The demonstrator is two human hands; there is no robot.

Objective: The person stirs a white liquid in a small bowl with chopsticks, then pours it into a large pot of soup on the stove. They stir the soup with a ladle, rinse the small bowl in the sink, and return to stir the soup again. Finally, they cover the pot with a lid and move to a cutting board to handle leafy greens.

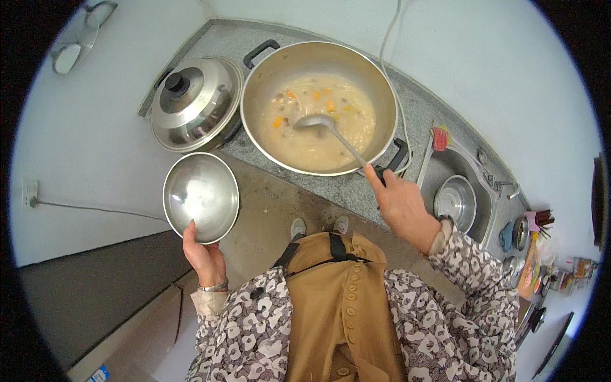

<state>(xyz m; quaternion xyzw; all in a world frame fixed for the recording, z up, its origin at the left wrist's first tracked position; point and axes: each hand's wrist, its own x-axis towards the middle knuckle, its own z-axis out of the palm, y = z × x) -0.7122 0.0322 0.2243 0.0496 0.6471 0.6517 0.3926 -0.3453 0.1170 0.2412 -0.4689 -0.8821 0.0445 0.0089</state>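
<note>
My right hand (405,205) grips the handle of a metal ladle (347,145). The ladle's bowl dips at the surface of a pale porridge (317,148) with orange chunks and dark beans. This porridge fills the lower part of a large, wide metal pot (315,59) with black side handles, standing on the counter. At the left, my left hand (204,258) holds an empty stainless steel bowl (203,191) by its near rim, thumb on the inside. The bowl is in front of the counter, apart from the pot.
A lidded metal pot (198,105) stands left of the large pot on the speckled stone counter (272,164). To the right, a sink (432,164) contains a metal basin (456,203); a red scrubber (440,137) lies at its corner. A cable (398,95) runs behind the large pot.
</note>
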